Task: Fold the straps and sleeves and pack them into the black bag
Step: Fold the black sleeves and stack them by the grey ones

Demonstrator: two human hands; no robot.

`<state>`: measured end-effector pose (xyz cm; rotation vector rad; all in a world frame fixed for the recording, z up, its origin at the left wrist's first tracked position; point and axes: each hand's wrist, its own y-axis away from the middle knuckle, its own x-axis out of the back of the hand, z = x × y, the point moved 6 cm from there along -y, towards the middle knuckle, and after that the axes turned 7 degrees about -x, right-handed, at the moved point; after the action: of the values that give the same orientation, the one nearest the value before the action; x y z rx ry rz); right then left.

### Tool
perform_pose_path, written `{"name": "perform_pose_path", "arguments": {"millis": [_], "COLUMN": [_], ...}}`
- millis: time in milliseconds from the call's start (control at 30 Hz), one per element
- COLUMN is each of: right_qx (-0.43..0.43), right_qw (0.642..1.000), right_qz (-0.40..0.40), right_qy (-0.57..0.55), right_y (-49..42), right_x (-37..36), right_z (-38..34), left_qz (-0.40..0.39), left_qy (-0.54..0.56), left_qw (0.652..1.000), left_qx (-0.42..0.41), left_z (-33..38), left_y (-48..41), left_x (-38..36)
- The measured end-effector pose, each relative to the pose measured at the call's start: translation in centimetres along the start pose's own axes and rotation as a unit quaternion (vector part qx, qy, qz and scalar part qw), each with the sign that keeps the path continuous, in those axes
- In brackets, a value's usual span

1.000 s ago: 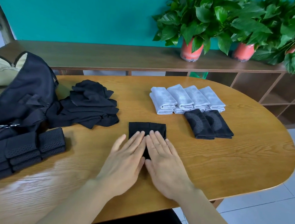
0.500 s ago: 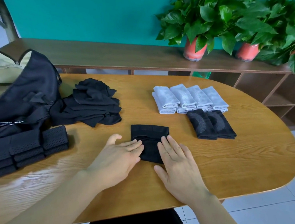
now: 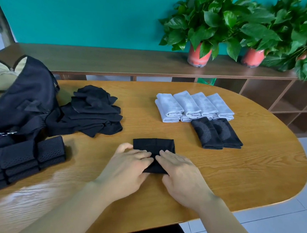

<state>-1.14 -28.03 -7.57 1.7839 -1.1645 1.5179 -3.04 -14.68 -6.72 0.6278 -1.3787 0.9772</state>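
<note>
**Me:** Fingers [image 3: 146,155] of both my hands lie flat and together, pressing down on the near half of the black sleeve [image 3: 153,147]; nothing is pinched. My left hand [image 3: 129,167] covers its left corner, my right hand [image 3: 179,171] its right corner, the fingertips nearly meeting over the middle.

**Partner:** Where does everything else sit, taking that sleeve as the mark?

**Me:** Only the head view to go by. Far-left of the sleeve is the loose black pile [image 3: 93,111]. Further left again is the black bag [image 3: 20,101], with the folded mesh straps [image 3: 34,156] just in front of it. Far-right of the sleeve are two folded dark sleeves [image 3: 216,133], and behind those the folded grey sleeves [image 3: 194,106].

**Partner:** How do you finish this fold cleanly?

**Me:** I'd say keep the palms flat, smooth outward from the centre so no crease gets trapped, square the edges, then fold it over once more to match the finished ones. The fabric looks thin and slippery, so light, even pressure.
</note>
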Motion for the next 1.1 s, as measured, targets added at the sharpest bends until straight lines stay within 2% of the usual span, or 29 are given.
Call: {"name": "perform_pose_path", "arguments": {"millis": [67, 133, 200, 300, 333, 433, 567, 733, 900, 1000, 1100], "right_qx": [-0.024, -0.079, -0.146, -0.252, -0.273, -0.320, -0.354, -0.366, -0.366, -0.360, -0.343], "right_qw": [0.996, 0.980, 0.952, 0.893, 0.883, 0.873, 0.886, 0.903, 0.905, 0.909, 0.904], "right_qz": [-0.041, -0.031, -0.004, 0.012, 0.020, 0.035, 0.041, 0.060, 0.079, 0.095, 0.127], "right_qy": [-0.081, -0.180, -0.268, -0.373, -0.381, -0.365, -0.297, -0.219, -0.202, -0.189, -0.223], "right_y": [0.2, -0.2, -1.4, -3.3, -3.8, -4.7, -5.0, -4.9, -4.8, -4.8, -4.2], "right_x": [0.5, 1.3, 1.9, 1.7, 1.6, 0.9, 0.4, 0.4, 0.1, 0.5, 1.4], "right_z": [1.1, 2.4, 3.7, 5.2, 5.4, 5.9, 6.1, 5.8, 5.8, 5.8, 5.9], "left_qz": [0.017, 0.007, 0.009, 0.058, 0.068, 0.085, 0.095, 0.128, 0.196, 0.188, 0.167], "left_qy": [0.040, 0.128, 0.231, 0.288, 0.299, 0.298, 0.227, 0.137, 0.053, 0.079, 0.152], "left_qw": [0.999, 0.989, 0.964, 0.932, 0.922, 0.904, 0.914, 0.930, 0.939, 0.938, 0.938], "left_qx": [0.024, 0.070, 0.130, 0.213, 0.237, 0.295, 0.322, 0.316, 0.278, 0.280, 0.264], "left_z": [-0.4, -1.2, -2.7, -5.3, -5.9, -6.9, -7.1, -6.6, -5.9, -6.7, -7.1], "left_y": [0.0, -0.4, -1.5, -3.1, -3.5, -4.0, -3.8, -3.4, -2.6, -1.9, -1.6], "left_x": [0.5, 1.3, 1.7, 1.7, 1.5, 0.3, -0.6, -0.2, 0.0, -0.6, -0.7]}}
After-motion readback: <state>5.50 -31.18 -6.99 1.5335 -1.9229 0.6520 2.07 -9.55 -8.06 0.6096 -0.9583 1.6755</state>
